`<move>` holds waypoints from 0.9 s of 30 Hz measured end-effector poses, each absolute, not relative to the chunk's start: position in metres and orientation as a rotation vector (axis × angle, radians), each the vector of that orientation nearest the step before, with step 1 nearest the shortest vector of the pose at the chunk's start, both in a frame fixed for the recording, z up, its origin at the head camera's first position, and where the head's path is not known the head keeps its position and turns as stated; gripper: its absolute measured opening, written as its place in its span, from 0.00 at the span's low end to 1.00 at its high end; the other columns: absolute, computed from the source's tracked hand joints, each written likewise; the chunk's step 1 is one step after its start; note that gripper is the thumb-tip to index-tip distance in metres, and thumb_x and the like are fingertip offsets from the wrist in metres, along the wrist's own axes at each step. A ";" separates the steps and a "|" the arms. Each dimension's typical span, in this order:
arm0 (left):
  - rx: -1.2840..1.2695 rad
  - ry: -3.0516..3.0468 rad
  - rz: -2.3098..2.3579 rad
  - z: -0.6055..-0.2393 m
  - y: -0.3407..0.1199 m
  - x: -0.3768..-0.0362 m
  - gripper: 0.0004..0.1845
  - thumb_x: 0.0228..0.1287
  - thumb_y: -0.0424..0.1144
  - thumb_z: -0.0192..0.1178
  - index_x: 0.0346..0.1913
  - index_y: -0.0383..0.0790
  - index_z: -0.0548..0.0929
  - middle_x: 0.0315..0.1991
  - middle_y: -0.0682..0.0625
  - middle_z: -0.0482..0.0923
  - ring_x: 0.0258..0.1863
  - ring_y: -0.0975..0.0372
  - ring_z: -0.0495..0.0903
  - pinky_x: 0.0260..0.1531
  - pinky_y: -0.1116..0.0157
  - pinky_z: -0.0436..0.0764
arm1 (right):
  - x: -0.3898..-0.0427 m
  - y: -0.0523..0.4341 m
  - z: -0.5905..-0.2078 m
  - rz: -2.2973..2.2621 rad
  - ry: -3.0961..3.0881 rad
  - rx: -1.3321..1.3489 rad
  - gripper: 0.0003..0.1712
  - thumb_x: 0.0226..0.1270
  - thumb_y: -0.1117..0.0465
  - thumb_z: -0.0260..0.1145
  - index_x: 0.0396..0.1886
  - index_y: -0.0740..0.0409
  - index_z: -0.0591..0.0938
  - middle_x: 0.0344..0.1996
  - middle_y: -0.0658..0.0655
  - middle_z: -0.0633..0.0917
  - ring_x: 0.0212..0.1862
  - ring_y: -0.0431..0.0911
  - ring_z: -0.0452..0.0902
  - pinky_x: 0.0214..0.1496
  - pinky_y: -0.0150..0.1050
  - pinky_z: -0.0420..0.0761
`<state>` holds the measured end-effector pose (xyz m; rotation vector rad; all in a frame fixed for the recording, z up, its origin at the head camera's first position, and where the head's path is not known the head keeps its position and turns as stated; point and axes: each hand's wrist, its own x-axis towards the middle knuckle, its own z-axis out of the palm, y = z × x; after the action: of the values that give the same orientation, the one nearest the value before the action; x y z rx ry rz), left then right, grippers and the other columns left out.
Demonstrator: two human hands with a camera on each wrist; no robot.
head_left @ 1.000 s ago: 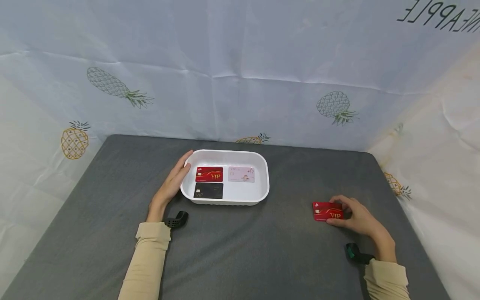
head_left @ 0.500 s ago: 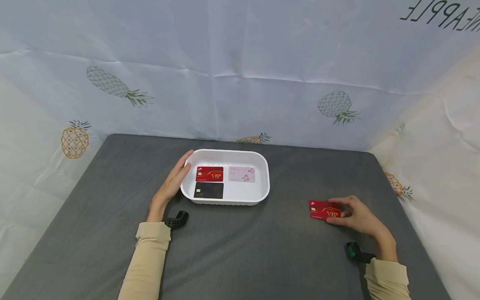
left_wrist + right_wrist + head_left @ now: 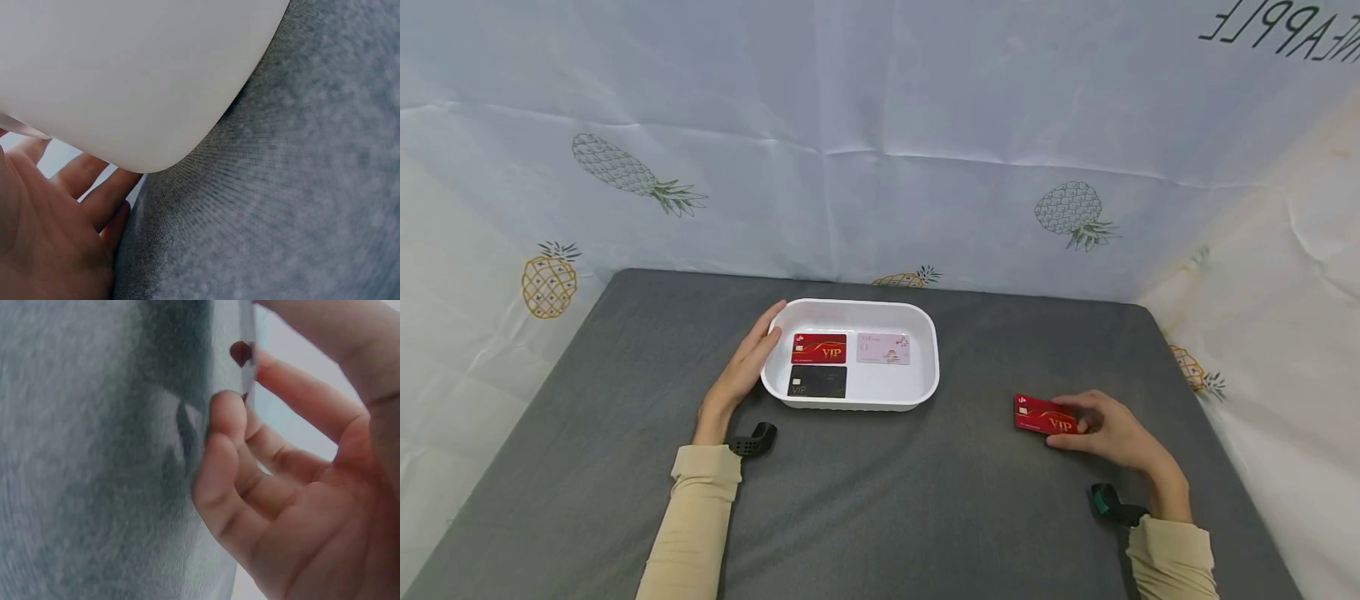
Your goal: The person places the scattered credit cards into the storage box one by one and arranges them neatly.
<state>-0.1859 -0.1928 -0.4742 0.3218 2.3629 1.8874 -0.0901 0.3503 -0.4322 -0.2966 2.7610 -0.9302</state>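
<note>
A white tray (image 3: pixel 925 333) sits mid-table with a red VIP card (image 3: pixel 818 347), a black VIP card (image 3: pixel 817 382) and a pale pink card (image 3: pixel 883 347) lying flat inside. My left hand (image 3: pixel 747 367) rests with straight fingers against the tray's left wall; the left wrist view shows the tray's underside (image 3: pixel 137 81) beside those fingers. My right hand (image 3: pixel 1105 429) pinches another red VIP card (image 3: pixel 1041 415) at its right edge, lifted slightly off the grey cloth at the right. In the right wrist view the fingers (image 3: pixel 231 450) curl round a blurred card.
A grey cloth-covered table (image 3: pixel 880 500) fills the lower view. Pale pineapple-print sheets (image 3: pixel 880 150) hang behind and along both sides. Black wrist-camera mounts (image 3: pixel 752 439) sit at both wrists.
My right hand has raised the red card off the cloth and carried it slightly left. The left hand and tray have not moved.
</note>
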 end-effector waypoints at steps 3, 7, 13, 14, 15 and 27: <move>0.322 2.372 1.881 -0.474 -0.193 -0.186 0.30 0.83 0.43 0.41 0.82 0.42 0.52 0.84 0.43 0.48 0.83 0.50 0.46 0.82 0.44 0.43 | -0.093 0.346 -0.432 -0.934 2.814 -0.287 0.34 0.57 0.55 0.81 0.61 0.63 0.82 0.43 0.58 0.79 0.31 0.33 0.72 0.31 0.31 0.71; 0.318 2.379 1.878 -0.475 -0.193 -0.186 0.30 0.83 0.43 0.41 0.82 0.42 0.53 0.84 0.43 0.48 0.83 0.50 0.46 0.82 0.44 0.43 | -0.097 0.337 -0.429 -0.920 2.898 -0.302 0.34 0.56 0.53 0.81 0.61 0.61 0.83 0.42 0.57 0.80 0.33 0.34 0.72 0.33 0.31 0.72; 0.316 2.378 1.877 -0.474 -0.193 -0.185 0.31 0.83 0.44 0.41 0.82 0.42 0.52 0.84 0.43 0.48 0.83 0.50 0.46 0.82 0.43 0.43 | -0.106 0.323 -0.427 -0.913 2.974 -0.381 0.31 0.55 0.55 0.82 0.58 0.60 0.85 0.40 0.55 0.80 0.34 0.38 0.72 0.34 0.31 0.73; 0.313 2.382 1.873 -0.474 -0.192 -0.185 0.31 0.83 0.44 0.41 0.82 0.43 0.52 0.84 0.43 0.48 0.83 0.50 0.45 0.82 0.43 0.43 | -0.107 0.320 -0.427 -0.923 2.974 -0.392 0.31 0.55 0.56 0.82 0.58 0.60 0.85 0.40 0.55 0.81 0.34 0.39 0.73 0.33 0.31 0.73; 0.313 2.383 1.871 -0.474 -0.192 -0.186 0.31 0.83 0.44 0.41 0.82 0.43 0.52 0.84 0.43 0.48 0.83 0.50 0.45 0.82 0.43 0.43 | -0.109 0.318 -0.426 -0.932 2.971 -0.396 0.30 0.55 0.56 0.82 0.57 0.60 0.85 0.40 0.55 0.81 0.34 0.39 0.73 0.33 0.31 0.74; 0.324 2.382 1.873 -0.475 -0.193 -0.187 0.30 0.83 0.43 0.41 0.82 0.42 0.52 0.84 0.43 0.47 0.83 0.50 0.45 0.82 0.44 0.42 | -0.120 0.298 -0.423 -0.968 2.931 -0.389 0.32 0.56 0.54 0.81 0.60 0.60 0.84 0.43 0.56 0.80 0.37 0.42 0.73 0.35 0.31 0.78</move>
<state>-0.1868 -0.1931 -0.4753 0.3237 2.3822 1.8728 -0.1203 0.2976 -0.4231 -0.3891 2.9311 -0.9683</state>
